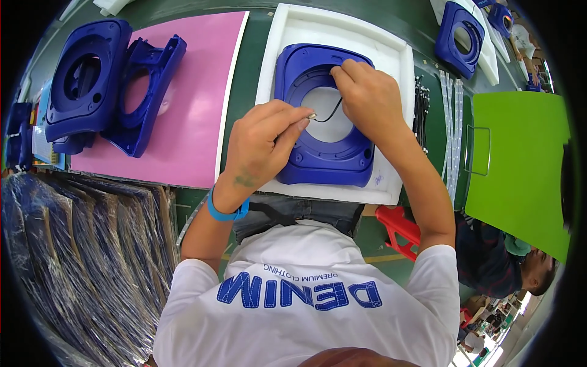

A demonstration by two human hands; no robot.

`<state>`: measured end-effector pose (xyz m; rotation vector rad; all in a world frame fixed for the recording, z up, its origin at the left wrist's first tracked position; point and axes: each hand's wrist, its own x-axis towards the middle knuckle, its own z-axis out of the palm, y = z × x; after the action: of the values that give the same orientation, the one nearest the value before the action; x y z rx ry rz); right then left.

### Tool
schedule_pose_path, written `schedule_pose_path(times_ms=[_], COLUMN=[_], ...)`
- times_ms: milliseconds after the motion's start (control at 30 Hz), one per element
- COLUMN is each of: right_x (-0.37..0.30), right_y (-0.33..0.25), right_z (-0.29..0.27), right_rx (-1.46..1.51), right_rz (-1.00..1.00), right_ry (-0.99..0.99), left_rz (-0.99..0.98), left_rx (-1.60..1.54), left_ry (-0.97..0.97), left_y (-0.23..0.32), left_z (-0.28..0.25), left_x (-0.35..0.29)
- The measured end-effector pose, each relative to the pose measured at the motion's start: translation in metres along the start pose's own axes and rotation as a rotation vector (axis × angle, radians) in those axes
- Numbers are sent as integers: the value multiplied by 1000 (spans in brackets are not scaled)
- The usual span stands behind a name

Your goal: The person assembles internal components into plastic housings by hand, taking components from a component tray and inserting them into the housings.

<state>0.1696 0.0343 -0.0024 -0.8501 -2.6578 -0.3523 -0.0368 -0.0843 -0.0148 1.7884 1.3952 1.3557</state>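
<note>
In front of me a blue plastic housing [327, 175] with a large round opening lies flat in a white foam tray [389, 177]. Over the opening, my left hand [263, 137] pinches the small pale end of a thin black cable [333, 113] between thumb and forefinger. The cable curves across to my right hand [371, 98], whose closed fingers grip it at the upper right of the opening's ring. Those fingers hide the cable's other end.
Left, more blue housings [55, 113] rest on a pink board [195, 110]. Right of the tray are a bundle of black cables [420, 113], white strips [452, 134] and a bright green board [520, 165]. Plastic-wrapped stacks [92, 257] stand lower left; a red stool [400, 229] and another person [495, 260] are right.
</note>
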Motion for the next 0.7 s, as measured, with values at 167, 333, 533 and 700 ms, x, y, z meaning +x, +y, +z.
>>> schedule_pose_path(times_ms=[167,333,533,700], right_x=[-5,-4,5,-2], right_y=[0,2,-7,-9], right_z=[2,16,11,3], right_rx=[-14,47,-9,138], right_rz=[11,-39,-38,79], right_ry=[-48,139,68,88], left_rz=[6,5,33,-7], left_rx=[15,9,30,-3], left_ry=[-6,6,5,10], left_y=[-1,-1,-2,-1], left_z=[0,1,2,2], left_x=[-1,0,1,-1])
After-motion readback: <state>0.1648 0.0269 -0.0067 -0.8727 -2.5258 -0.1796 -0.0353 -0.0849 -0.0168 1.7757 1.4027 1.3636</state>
